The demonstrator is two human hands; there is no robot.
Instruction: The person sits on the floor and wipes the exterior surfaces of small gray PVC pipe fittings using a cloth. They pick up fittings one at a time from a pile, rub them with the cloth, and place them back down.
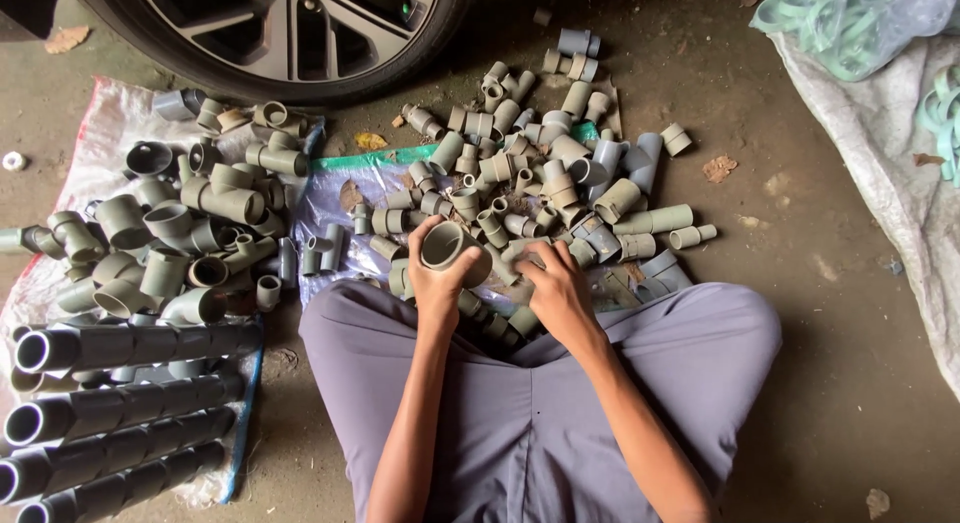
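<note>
Left hand point(437, 273) gripping grey pipe coupling point(447, 248); right hand point(557, 288) fingertips buried in fittings pile point(530, 173), grasp unclear

Dirt floor point(800, 283), car wheel point(280, 33), white sacking point(880, 153).

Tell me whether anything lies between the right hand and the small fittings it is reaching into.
Nothing visible does: the right hand already rests on the heap of small grey plastic pipe fittings; the left hand holds a grey pipe coupling.

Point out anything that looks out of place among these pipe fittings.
Several grey fittings lie off the plastic sheet on bare ground, and dry leaves lie among the pieces. A car wheel stands right against the pile.
</note>
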